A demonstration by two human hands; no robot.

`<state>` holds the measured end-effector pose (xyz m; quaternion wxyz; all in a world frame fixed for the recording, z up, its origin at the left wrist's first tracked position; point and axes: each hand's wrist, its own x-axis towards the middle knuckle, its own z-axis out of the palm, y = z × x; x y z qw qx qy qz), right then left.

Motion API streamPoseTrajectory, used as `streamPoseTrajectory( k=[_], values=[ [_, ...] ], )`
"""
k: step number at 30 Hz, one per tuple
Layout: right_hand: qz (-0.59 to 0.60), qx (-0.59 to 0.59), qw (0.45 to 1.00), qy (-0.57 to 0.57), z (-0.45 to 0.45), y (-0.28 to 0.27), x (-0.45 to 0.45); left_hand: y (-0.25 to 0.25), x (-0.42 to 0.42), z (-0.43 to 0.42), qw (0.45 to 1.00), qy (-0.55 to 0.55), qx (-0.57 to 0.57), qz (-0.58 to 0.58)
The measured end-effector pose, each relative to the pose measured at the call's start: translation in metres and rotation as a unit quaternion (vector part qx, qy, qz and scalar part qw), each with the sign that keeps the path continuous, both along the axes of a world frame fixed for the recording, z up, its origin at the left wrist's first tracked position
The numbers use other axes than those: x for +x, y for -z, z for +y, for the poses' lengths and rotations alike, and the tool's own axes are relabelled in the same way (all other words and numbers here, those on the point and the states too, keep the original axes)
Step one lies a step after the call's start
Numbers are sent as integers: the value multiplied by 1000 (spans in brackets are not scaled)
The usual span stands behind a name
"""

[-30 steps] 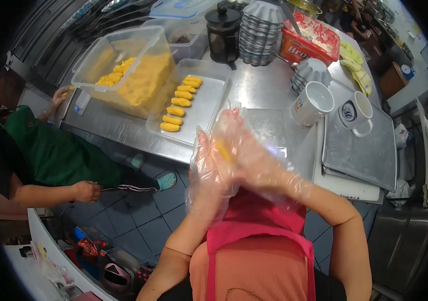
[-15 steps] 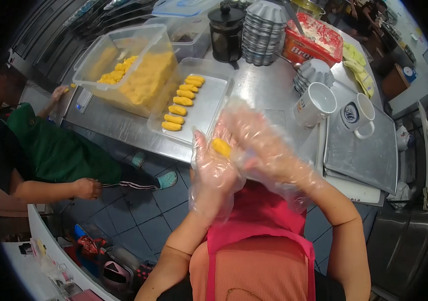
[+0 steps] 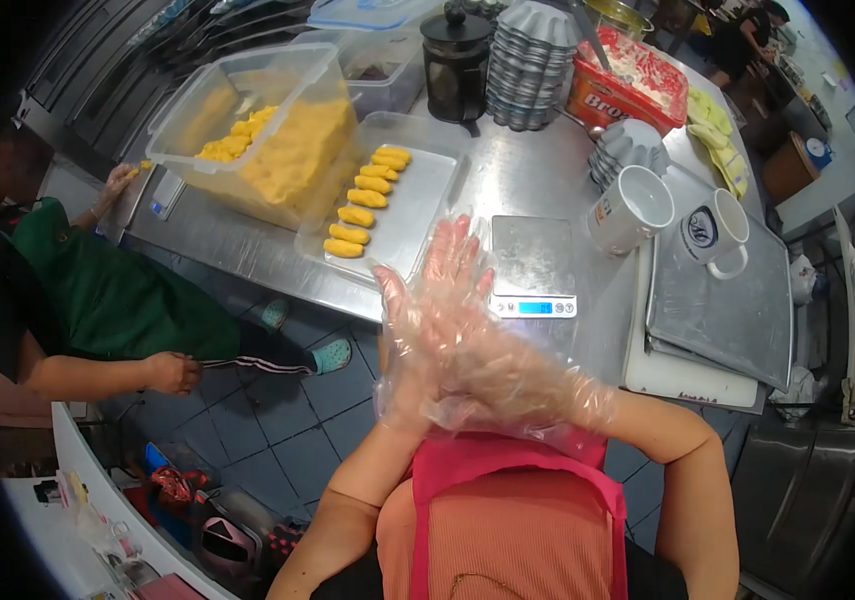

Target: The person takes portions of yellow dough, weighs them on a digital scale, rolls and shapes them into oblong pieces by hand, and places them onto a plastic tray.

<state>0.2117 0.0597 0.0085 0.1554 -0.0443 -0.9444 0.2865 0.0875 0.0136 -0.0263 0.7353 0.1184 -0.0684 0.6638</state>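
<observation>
My left hand (image 3: 417,335), in a clear plastic glove, is held palm up with its fingers stretched toward the counter. Across it lies my right hand (image 3: 507,365), also gloved, palm down and flat against the left palm. The yellow dough piece is pressed between the two palms and hidden from view. Just beyond my hands is a digital kitchen scale (image 3: 532,255) with a lit blue display. Several yellow dough logs (image 3: 356,216) lie in a row in a shallow clear plastic tray (image 3: 417,215) ahead of my left hand.
A large clear tub (image 3: 297,160) of yellow dough stands at the left. Behind are a French press (image 3: 455,70), stacked fluted moulds (image 3: 527,75) and a red tub (image 3: 627,85). Two mugs (image 3: 632,210) and a metal tray (image 3: 722,300) are at the right. A person in a green apron (image 3: 117,290) stands left.
My right hand has come down toward me across my left palm, covering the dough piece that showed there before. The scale, previously behind my right hand, is now visible.
</observation>
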Motion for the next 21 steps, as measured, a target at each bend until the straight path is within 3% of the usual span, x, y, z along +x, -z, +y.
streamPoseTrajectory(
  k=[2,4,6,9,11,14,18,21],
  values=[
    [24,-6,999,21,6,5,-2,-1,-2,1,999,-37,-19,19],
    [-44,94,994,22,11,-4,-3,-2,-1,2,997,-66,-36,36],
    [1,1,1000,-21,4,-2,-5,-2,-1,3,994,-88,-47,53],
    [60,-43,997,-5,3,19,-6,-1,0,4,992,-96,-56,53],
    [8,80,996,-24,12,10,-7,-2,-1,3,991,-106,-63,56],
    [28,-4,999,-19,-13,-6,-8,-5,-1,6,984,-138,-73,88],
    [-232,-122,965,-28,22,-8,-12,-7,-1,10,974,-169,-85,124],
    [-15,41,998,-34,-9,-3,-13,-5,-3,10,961,-200,-93,168]
  ],
)
